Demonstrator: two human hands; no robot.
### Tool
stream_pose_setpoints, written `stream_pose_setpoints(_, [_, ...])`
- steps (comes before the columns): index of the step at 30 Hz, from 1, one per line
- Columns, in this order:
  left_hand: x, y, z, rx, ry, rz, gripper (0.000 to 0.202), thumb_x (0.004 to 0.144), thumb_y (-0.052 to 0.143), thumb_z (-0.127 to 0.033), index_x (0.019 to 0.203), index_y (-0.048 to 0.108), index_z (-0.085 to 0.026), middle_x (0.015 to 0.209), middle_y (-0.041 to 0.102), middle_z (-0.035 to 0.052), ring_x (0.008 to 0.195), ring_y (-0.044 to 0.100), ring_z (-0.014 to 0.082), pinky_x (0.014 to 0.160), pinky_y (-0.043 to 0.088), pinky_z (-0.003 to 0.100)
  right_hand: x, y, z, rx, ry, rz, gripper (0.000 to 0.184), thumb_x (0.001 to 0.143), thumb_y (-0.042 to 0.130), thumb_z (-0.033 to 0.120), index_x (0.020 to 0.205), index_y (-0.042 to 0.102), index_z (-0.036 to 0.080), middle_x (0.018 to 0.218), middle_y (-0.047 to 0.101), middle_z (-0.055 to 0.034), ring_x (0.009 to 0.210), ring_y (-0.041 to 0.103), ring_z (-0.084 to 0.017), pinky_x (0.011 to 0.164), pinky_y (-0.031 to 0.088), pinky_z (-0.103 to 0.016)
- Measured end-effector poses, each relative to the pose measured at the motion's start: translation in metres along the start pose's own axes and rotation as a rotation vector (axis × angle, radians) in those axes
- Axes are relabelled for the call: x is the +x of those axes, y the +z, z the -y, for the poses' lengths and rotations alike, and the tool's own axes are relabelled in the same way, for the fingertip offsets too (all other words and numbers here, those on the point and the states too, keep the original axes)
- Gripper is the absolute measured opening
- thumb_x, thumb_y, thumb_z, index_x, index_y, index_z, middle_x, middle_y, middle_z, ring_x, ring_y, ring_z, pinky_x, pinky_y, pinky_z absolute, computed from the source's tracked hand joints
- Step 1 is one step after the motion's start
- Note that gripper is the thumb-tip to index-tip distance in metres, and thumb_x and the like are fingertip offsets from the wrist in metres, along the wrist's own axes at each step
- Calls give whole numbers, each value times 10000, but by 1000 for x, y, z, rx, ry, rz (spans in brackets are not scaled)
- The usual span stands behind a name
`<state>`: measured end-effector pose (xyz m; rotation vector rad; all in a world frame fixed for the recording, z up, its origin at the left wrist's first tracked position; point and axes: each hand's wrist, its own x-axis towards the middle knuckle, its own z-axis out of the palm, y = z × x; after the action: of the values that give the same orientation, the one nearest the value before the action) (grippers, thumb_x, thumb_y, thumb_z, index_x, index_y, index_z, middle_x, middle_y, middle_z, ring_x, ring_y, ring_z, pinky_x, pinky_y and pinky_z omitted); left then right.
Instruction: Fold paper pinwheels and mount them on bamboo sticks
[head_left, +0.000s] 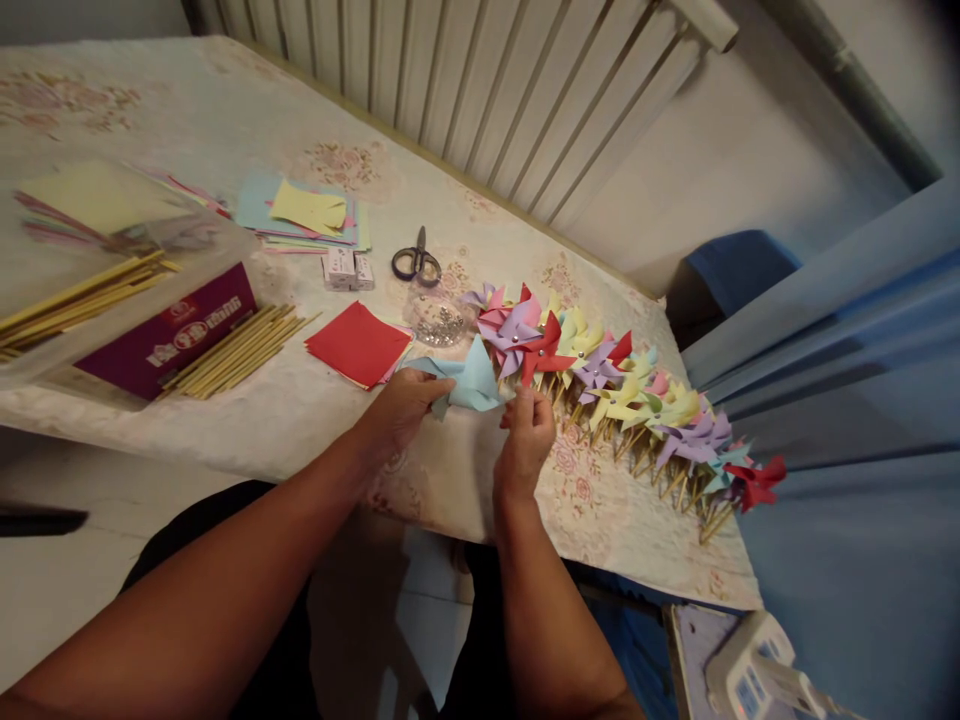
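A light blue paper pinwheel (474,380), its blades partly folded over, is pinched at its left side by my left hand (409,405). My right hand (527,430) is closed at the pinwheel's right edge, fingertips pressed together; what they hold, if anything, is too small to tell. Just beyond the pinwheel lies a clear bag of small metal pins (439,324). A stack of square paper with a red sheet on top (358,343) rests left of it. To the right, finished pinwheels on sticks (600,370) lie in a long row.
Scissors (417,262) lie open farther back, near small boxes (346,268) and a pile of coloured paper (307,210). At left, wooden sticks (232,352) lie beside a clear plastic bin (60,370). A radiator (450,90) lines the back; a blue curtain (847,400) hangs right.
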<state>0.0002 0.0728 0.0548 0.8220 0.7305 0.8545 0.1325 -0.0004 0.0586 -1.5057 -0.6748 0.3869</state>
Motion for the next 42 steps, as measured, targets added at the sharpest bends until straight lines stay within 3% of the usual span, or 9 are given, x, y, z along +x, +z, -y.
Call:
stream_pose_setpoints(7, [-3,-6,-6,70,-129,130,138,550,769,-233,651,713,-157,629,681,30,609,627,160,565,456,235,14,-9,-8,78,193,448,335,744,702,510,751,681,175,656,593,36,603,495,-115,587,405,-237])
stream_pose_setpoints(12, [-4,-8,-3,172,-132,218,80,584,744,-216,643,713,-172,636,684,29,547,590,146,496,402,219,9,-7,-12,76,321,566,305,670,782,419,820,735,157,681,674,25,570,537,-115,581,429,-242])
stream_pose_setpoints(17, [-5,-7,-4,209,-82,305,43,600,728,-199,593,689,-184,581,646,17,589,611,175,517,423,228,7,-5,-14,30,412,578,280,614,803,369,771,725,150,623,673,27,523,542,-117,551,439,-246])
stream_pose_setpoints(24, [-10,-5,-10,327,-94,275,61,574,678,-124,539,670,-173,513,597,-15,452,473,113,430,301,216,8,-6,-9,-114,321,603,191,625,748,310,724,688,158,558,602,56,491,477,-92,490,373,-215])
stream_pose_setpoints(28, [-11,-5,-10,311,-113,292,56,579,695,-130,547,668,-166,542,610,0,468,495,115,450,314,224,8,-6,-9,-160,298,617,162,632,722,305,692,656,169,538,568,67,483,456,-87,476,354,-209])
stream_pose_setpoints(36, [-4,-8,-1,-57,-207,181,208,654,811,-356,708,724,-175,764,720,72,686,643,183,641,489,287,8,3,-20,107,334,369,247,620,741,356,741,629,173,590,584,62,518,481,-99,508,405,-228])
stream_pose_setpoints(42, [-9,4,13,-200,-155,194,244,620,852,-320,782,751,-168,821,731,71,743,647,177,728,509,291,6,10,-23,281,336,235,253,635,735,329,780,604,168,645,610,43,543,528,-106,541,451,-240])
